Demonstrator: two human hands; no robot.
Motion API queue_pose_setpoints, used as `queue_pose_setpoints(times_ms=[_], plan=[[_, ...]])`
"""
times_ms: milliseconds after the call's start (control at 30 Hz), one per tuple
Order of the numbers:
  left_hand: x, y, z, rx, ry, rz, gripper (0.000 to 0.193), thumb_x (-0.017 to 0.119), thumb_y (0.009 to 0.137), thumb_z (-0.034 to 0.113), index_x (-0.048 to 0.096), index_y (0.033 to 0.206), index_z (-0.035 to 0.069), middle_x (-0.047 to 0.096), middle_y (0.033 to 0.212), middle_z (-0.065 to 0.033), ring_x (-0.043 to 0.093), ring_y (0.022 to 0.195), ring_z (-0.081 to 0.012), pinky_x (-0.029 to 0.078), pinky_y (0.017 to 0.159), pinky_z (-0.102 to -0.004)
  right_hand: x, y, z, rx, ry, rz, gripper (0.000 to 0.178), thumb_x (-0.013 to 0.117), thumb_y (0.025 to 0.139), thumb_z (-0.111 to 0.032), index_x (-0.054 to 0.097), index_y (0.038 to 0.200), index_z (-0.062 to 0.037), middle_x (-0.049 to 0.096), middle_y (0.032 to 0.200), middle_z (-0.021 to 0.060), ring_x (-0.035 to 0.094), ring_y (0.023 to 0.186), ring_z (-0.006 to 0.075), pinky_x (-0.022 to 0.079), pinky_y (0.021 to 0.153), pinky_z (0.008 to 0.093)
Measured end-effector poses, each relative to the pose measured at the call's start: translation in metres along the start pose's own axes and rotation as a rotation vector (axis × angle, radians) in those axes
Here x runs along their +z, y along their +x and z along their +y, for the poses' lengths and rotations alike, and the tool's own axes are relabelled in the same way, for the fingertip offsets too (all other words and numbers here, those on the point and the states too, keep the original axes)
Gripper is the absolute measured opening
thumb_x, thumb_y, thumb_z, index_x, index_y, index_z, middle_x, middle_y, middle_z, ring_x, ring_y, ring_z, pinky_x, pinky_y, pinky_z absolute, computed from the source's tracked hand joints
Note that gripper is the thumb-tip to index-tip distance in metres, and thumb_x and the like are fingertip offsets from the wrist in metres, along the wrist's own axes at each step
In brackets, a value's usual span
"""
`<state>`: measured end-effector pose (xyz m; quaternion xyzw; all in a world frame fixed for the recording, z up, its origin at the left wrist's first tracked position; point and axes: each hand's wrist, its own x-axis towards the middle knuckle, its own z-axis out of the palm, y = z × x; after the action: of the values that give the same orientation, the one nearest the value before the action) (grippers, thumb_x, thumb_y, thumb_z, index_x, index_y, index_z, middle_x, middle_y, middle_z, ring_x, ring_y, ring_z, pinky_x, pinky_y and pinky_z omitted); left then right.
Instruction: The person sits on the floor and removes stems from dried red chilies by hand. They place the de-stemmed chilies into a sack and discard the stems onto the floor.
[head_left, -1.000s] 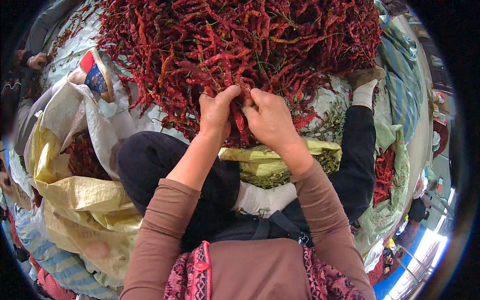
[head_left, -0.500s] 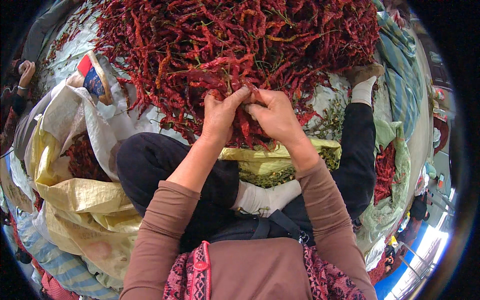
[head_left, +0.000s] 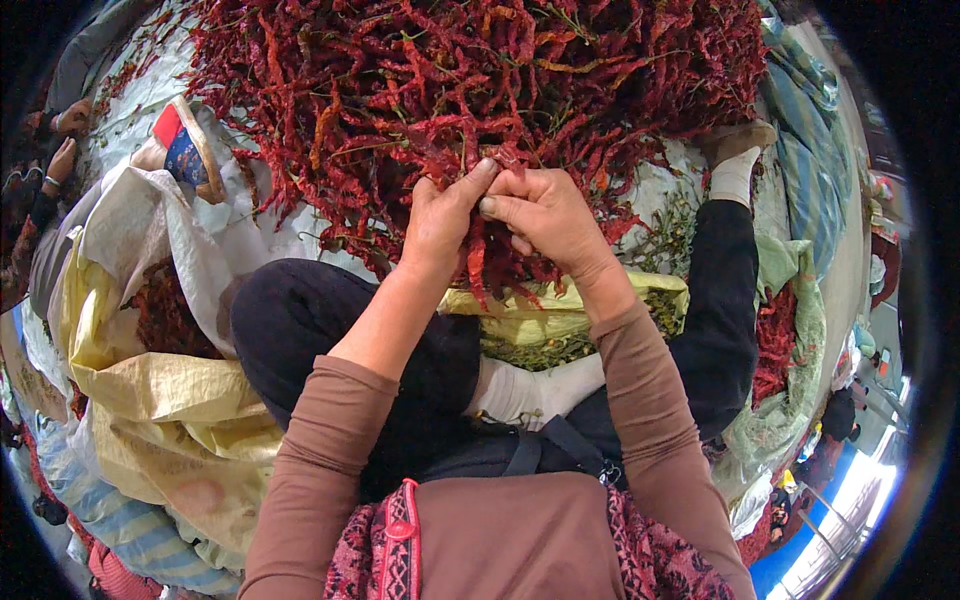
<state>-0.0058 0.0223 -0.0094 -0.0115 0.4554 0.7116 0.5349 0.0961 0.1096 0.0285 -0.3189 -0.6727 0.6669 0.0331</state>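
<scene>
A big heap of dried red chillies (head_left: 470,80) fills the upper half of the view. My left hand (head_left: 440,225) and my right hand (head_left: 545,215) meet at the heap's near edge, fingers closed around a bunch of red chillies (head_left: 490,265) that hangs down between them. Both thumbs press together at the top of the bunch. Below the hands lies a yellow bag of green stems (head_left: 560,325), resting between my black-trousered legs.
An open yellow-and-white woven sack (head_left: 150,370) with red chillies inside stands at my left. A small scoop-like container (head_left: 185,150) lies by the heap's left edge. Another person's hands (head_left: 60,140) show at the far left. A second sack of chillies (head_left: 775,340) sits at the right.
Both hands have stayed at the heap's edge, shifting slightly and tightening on the bunch; the thumbs have come together on top.
</scene>
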Motion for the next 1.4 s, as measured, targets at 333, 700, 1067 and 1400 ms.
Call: queue_pose_setpoints(times_ms=[333, 700, 1067, 1400], plan=[[-0.007, 0.01, -0.01, 0.101, 0.237, 0.14, 0.005, 0.062, 0.083, 0.006, 0.063, 0.085, 0.002, 0.063, 0.076, -0.0023, 0.055, 0.063, -0.009, 0.044, 0.055, -0.0262, 0.008, -0.03, -0.026, 0.171, 0.302, -0.306, 0.012, 0.059, 0.084, -0.009, 0.062, 0.076, -0.0012, 0.058, 0.062, 0.003, 0.052, 0.047, 0.009, 0.04, 0.043, 0.0227], [0.0, 0.005, 0.006, -0.061, -0.169, 0.066, 0.017, 0.06, 0.085, 0.01, 0.062, 0.099, 0.001, 0.066, 0.091, -0.0074, 0.064, 0.078, -0.0204, 0.054, 0.069, -0.036, -0.01, -0.076, -0.051, -0.347, -0.368, -0.005, 0.015, 0.061, 0.078, -0.004, 0.066, 0.092, -0.0016, 0.064, 0.088, 0.0107, 0.062, 0.075, 0.0239, 0.05, 0.066, 0.0317], [-0.002, 0.001, 0.005, -0.09, -0.17, -0.086, 0.024, 0.068, 0.076, 0.004, 0.063, 0.1, 0.004, 0.066, 0.093, -0.0059, 0.063, 0.083, -0.0187, 0.051, 0.079, -0.0348, -0.016, -0.026, 0.004, -0.292, -1.068, 0.119, 0.009, 0.059, 0.079, -0.013, 0.06, 0.085, -0.0058, 0.055, 0.081, 0.0129, 0.058, 0.072, 0.0351, 0.047, 0.061, 0.0431], [-0.006, 0.002, 0.006, -0.152, -0.307, -0.06, 0.02, 0.065, 0.075, 0.006, 0.063, 0.095, 0.005, 0.066, 0.09, -0.0062, 0.063, 0.083, -0.02, 0.051, 0.079, -0.0358, -0.027, -0.026, -0.008, -0.243, -1.246, 0.068, 0.007, 0.054, 0.079, -0.012, 0.058, 0.084, -0.0073, 0.056, 0.082, 0.0136, 0.058, 0.068, 0.036, 0.047, 0.058, 0.0451]])
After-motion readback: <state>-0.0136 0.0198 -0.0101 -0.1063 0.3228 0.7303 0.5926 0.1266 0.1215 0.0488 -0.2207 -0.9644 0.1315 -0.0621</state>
